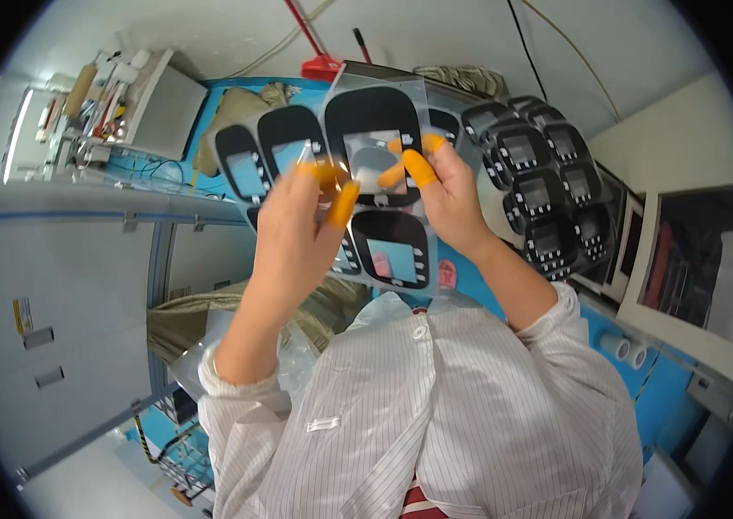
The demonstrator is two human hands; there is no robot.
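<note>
"while both hands are raised at mid-view, how do they stand?"

"the left hand (288,216), blurred, has its thumb and a finger bent toward each other over the left side of a large black panel (373,121). the right hand (454,201) has its thumb and a finger slightly parted at that panel's right side. both wear yellow finger covers (344,204). whether either one grips anything, i cannot tell."

"and where is that panel?"

"by the far edge of a clear sheet (343,85), its corners rounded, with a see-through window. smaller black panels (290,121) line the sheet toward its left edge, and another lies by its near right corner."

"what is around it?"

"past the sheet's right edge, a stack of black panels (548,190) with windows; near its right corner, a pink slipper (447,273) on the blue floor (486,290)."
</note>
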